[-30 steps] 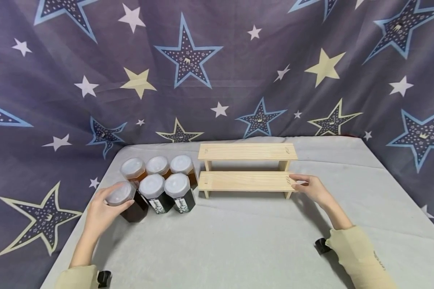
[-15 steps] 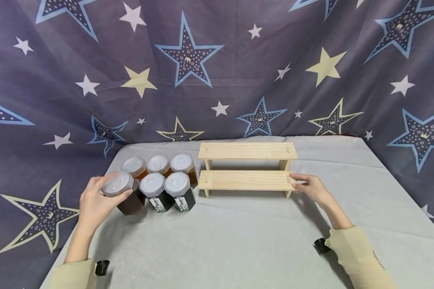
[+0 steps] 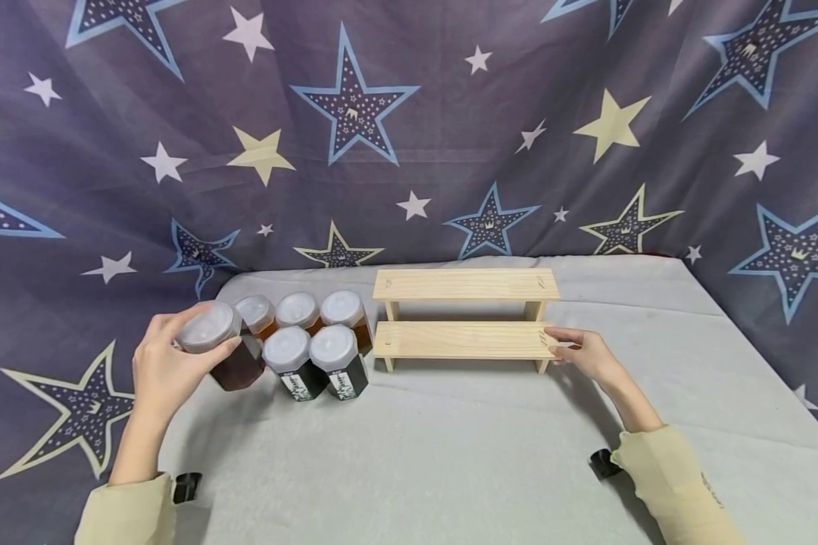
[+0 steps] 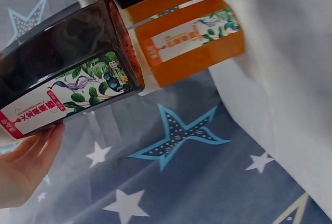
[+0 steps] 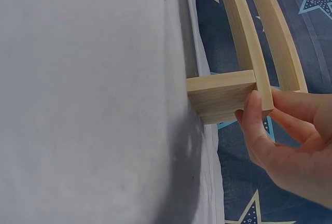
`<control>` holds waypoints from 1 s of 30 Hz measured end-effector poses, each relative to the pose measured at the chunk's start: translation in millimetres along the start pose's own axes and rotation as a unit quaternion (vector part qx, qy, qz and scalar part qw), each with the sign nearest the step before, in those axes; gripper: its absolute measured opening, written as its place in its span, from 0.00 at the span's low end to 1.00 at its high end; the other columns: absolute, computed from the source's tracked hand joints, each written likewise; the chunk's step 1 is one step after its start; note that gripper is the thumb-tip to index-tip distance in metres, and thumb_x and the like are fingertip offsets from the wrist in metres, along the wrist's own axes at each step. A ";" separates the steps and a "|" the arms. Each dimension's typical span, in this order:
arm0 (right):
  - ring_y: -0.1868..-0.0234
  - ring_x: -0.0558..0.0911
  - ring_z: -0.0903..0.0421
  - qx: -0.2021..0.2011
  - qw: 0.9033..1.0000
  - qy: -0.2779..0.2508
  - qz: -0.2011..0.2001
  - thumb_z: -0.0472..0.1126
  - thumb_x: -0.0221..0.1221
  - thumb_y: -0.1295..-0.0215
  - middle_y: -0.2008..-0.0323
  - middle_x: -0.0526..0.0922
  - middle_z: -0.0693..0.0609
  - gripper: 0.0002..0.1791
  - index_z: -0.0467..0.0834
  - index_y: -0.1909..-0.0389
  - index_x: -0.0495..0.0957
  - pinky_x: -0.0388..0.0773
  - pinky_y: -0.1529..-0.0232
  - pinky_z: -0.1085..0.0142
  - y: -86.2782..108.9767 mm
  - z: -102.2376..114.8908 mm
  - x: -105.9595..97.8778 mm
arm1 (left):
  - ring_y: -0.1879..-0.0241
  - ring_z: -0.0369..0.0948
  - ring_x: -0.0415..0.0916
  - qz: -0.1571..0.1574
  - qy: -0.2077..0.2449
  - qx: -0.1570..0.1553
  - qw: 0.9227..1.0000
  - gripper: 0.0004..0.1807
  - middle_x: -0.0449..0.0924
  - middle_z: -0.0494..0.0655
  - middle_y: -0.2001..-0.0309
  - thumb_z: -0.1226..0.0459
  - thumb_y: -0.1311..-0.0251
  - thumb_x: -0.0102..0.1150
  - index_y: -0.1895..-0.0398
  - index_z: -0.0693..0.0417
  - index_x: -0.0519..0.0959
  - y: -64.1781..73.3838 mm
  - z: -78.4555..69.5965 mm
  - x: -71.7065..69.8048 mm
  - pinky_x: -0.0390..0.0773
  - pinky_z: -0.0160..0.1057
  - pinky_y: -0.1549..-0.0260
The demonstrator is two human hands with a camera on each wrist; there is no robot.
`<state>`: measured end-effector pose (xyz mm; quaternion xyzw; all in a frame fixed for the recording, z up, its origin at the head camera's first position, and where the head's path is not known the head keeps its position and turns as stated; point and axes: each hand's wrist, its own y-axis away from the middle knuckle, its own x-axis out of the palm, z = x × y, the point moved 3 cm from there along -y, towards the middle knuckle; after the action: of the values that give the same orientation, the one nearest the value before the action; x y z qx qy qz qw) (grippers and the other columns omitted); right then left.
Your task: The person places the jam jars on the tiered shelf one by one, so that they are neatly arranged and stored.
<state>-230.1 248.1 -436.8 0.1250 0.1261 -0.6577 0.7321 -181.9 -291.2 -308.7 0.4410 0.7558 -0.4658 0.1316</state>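
My left hand (image 3: pixel 158 371) grips a hexagonal jar (image 3: pixel 237 369) by its translucent white lid, fingers and thumb on opposite sides. The jar is filled with something dark reddish-brown, tilts slightly and is raised off the table. In the left wrist view that dark jar (image 4: pixel 57 53) shows a floral label with red print, and an amber jar (image 4: pixel 187 42) is beyond it. At the right end of a two-tier wooden shelf (image 3: pixel 463 341), my right hand (image 3: pixel 589 357) pinches the lower board's corner. Thumb below and fingers above hold the board edge (image 5: pixel 265 92) in the right wrist view.
Two dark jars (image 3: pixel 300 378) stand in front of several amber jars (image 3: pixel 298 310), just left of the shelf. A grey-white cloth (image 3: pixel 436 454) covers the table. A star-patterned curtain (image 3: pixel 443 136) hangs behind and along the sides.
My left hand has lifted the dark jar and carried it left, away from the front dark jars. My right hand stays on the shelf corner.
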 end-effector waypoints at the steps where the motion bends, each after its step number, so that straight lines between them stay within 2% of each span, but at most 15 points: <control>1: 0.72 0.76 0.70 0.001 1.000 -0.002 0.000 0.27 0.52 0.43 0.46 0.65 0.29 0.23 0.23 0.46 0.63 0.77 0.67 0.69 0.2 -0.2 -0.3 | 0.59 0.54 0.69 -0.002 -0.001 0.000 1.000 0.30 0.71 0.56 0.61 0.62 0.68 0.72 0.53 0.51 0.77 -1.4 -1.4 -0.5 0.63 0.54 0.63; 8: 0.71 0.76 0.71 0.003 1.000 -0.006 0.003 0.27 0.52 0.43 0.46 0.65 0.29 0.23 0.23 0.46 0.63 0.77 0.67 0.69 0.4 -0.3 -1.4 | 0.62 0.54 0.69 -0.022 -0.004 0.008 1.000 0.29 0.70 0.56 0.63 0.62 0.68 0.72 0.54 0.51 0.78 -10.9 -7.8 -2.8 0.63 0.51 0.65; 13: 0.72 0.76 0.70 0.008 1.000 -0.008 0.009 0.27 0.52 0.44 0.46 0.65 0.29 0.23 0.23 0.46 0.63 0.77 0.67 0.69 0.3 -0.1 -2.6 | 0.63 0.50 0.69 -0.028 -0.001 0.013 1.000 0.29 0.70 0.55 0.63 0.62 0.68 0.72 0.54 0.50 0.78 -16.4 -16.5 -0.1 0.62 0.48 0.66; 21: 0.71 0.76 0.70 0.013 1.000 -0.020 0.013 0.27 0.52 0.44 0.46 0.64 0.28 0.23 0.23 0.46 0.63 0.77 0.67 0.69 -0.4 -1.0 -2.8 | 0.64 0.50 0.69 -0.028 0.021 0.033 0.999 0.29 0.70 0.54 0.65 0.61 0.69 0.72 0.55 0.50 0.78 -26.0 -34.6 13.4 0.63 0.48 0.66; 30: 0.70 0.76 0.70 0.015 1.000 -0.023 0.015 0.27 0.51 0.43 0.46 0.64 0.28 0.23 0.23 0.46 0.63 0.77 0.66 0.68 -1.2 -1.0 -2.0 | 0.64 0.50 0.68 -0.017 0.049 0.033 0.998 0.29 0.70 0.54 0.66 0.59 0.68 0.72 0.54 0.49 0.78 -34.0 -55.3 32.3 0.64 0.47 0.66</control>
<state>-231.6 250.1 -437.1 0.1224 0.0974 -0.6511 0.7427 -215.7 -234.3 -279.0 0.4547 0.7530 -0.4702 0.0716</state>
